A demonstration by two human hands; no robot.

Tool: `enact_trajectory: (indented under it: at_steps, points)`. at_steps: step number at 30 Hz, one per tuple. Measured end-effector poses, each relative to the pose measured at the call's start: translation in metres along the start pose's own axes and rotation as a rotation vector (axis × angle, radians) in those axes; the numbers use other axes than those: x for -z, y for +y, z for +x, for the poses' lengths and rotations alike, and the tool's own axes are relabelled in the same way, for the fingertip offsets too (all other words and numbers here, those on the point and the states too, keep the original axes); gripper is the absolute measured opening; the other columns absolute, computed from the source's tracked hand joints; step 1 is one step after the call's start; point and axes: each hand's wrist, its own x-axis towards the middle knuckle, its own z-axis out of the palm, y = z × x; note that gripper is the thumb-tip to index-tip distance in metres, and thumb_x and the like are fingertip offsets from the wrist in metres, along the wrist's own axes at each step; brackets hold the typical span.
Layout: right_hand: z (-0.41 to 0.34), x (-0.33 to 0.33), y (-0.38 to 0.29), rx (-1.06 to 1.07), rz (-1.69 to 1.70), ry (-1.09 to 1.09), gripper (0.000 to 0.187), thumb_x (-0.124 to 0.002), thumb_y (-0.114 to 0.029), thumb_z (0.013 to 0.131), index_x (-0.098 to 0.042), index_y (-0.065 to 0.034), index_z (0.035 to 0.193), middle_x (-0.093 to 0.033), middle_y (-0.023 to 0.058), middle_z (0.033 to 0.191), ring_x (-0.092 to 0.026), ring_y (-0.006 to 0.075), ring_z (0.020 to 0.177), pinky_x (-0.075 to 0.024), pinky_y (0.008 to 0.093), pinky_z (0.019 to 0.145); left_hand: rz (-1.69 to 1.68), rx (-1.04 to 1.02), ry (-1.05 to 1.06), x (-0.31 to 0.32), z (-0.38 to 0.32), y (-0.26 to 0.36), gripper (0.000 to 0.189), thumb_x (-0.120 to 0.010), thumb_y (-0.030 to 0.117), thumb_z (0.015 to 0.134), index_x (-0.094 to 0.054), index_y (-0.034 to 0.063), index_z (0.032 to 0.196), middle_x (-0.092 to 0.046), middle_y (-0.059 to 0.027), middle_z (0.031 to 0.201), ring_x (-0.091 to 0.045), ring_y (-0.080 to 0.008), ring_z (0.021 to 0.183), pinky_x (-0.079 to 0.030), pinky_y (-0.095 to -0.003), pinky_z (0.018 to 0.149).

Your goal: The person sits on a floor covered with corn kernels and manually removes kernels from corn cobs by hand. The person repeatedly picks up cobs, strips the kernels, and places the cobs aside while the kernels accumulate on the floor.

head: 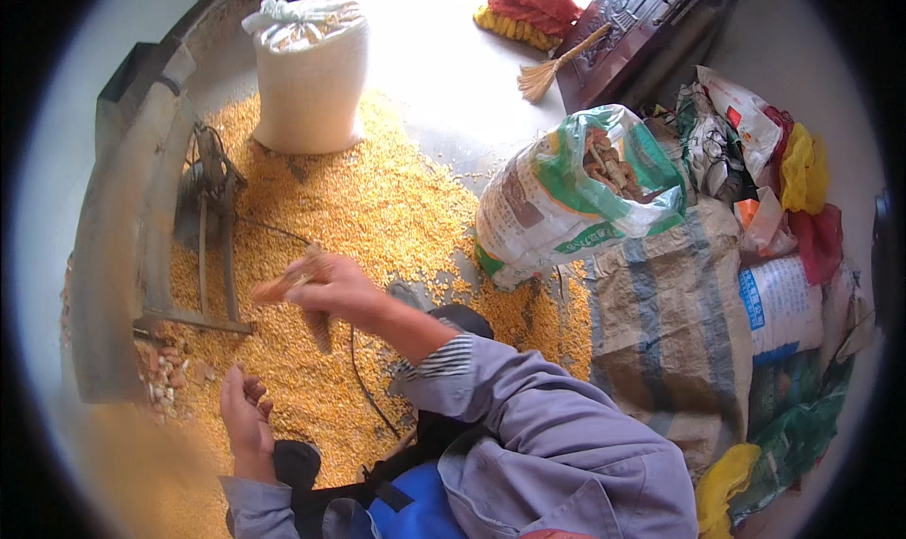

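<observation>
My right hand [343,288] grips several bare, reddish corn cobs [318,330], blurred, above the spread of kernels. Lower and to the left, my left hand [245,411] is raised with its fingers loosely curled and apart, holding nothing. Loose yellow corn kernels [340,213] cover the floor beneath both hands. At the left stands a machine with a long metal housing [113,256] and a metal leg frame [230,256], close to my hands. Cob pieces [164,376] lie below its frame.
A full, tied white woven sack [308,79] stands on the kernels. On the right, an open green-and-white sack [545,199] holds bare cobs. Flattened striped sacking [665,312], a straw hand broom [541,79] and bundled bags [757,142] lie beyond. A dark cable [364,383] crosses the kernels.
</observation>
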Motion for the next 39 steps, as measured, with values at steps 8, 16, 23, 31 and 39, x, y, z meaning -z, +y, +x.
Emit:
enact_trajectory:
  at_steps: [8, 16, 23, 31, 39]
  points:
    - [-0.138, 0.139, -0.199, 0.811, -0.839, 0.966, 0.028, -0.065, -0.022, 0.098, -0.069, -0.0019, 0.116, -0.066, 0.0005, 0.09, -0.061, 0.0085, 0.079, -0.0497, 0.0245, 0.069, 0.142, 0.05, -0.211, 0.005, -0.002, -0.013, 0.019, -0.061, 0.025, 0.101, -0.059, 0.0163, 0.118, -0.061, 0.0046, 0.09, -0.059, -0.0062, 0.078, -0.048, -0.0213, 0.058]
    - [-0.252, 0.305, -0.308, 0.413, -1.174, 1.453, 0.065, -0.074, -0.041, 0.092, -0.059, 0.0059, 0.135, -0.069, 0.0174, 0.116, -0.068, 0.023, 0.106, -0.0554, 0.0339, 0.087, 0.248, -0.011, -0.216, -0.004, 0.007, -0.025, 0.023, -0.063, 0.023, 0.099, -0.059, 0.012, 0.119, -0.06, 0.0033, 0.092, -0.057, -0.0061, 0.078, -0.047, -0.0207, 0.058]
    - [-0.255, 0.294, -0.312, 0.439, -1.423, 1.358, 0.076, -0.067, -0.056, 0.093, -0.057, 0.005, 0.137, -0.07, 0.0214, 0.12, -0.067, 0.0257, 0.111, -0.0518, 0.0377, 0.095, 0.461, -0.014, -0.188, 0.006, 0.026, -0.05, 0.027, -0.065, 0.023, 0.097, -0.061, 0.0086, 0.119, -0.061, 0.0001, 0.097, -0.058, -0.0088, 0.079, -0.048, -0.0229, 0.055]
    - [-0.101, 0.126, -0.174, 0.28, -1.153, 0.638, 0.031, -0.067, -0.019, 0.097, -0.069, -0.009, 0.127, -0.07, 0.0081, 0.117, -0.068, 0.0179, 0.1, -0.0548, 0.0308, 0.088, 1.036, -0.091, -0.448, 0.011, 0.056, -0.148, 0.055, -0.071, 0.036, 0.091, -0.061, -0.0003, 0.13, -0.069, -0.0202, 0.11, -0.068, -0.0286, 0.093, -0.054, -0.0432, 0.08]
    - [-0.018, 0.002, 0.045, -0.157, -1.383, -0.629, 0.047, -0.074, -0.034, 0.087, -0.068, -0.0015, 0.119, -0.07, 0.0207, 0.112, -0.069, 0.0365, 0.103, -0.0549, 0.0438, 0.09, 1.173, -0.068, -0.145, 0.05, 0.07, -0.198, 0.078, -0.071, 0.038, 0.087, -0.042, 0.0002, 0.149, -0.057, -0.028, 0.139, -0.057, -0.0423, 0.126, -0.047, -0.0479, 0.106]
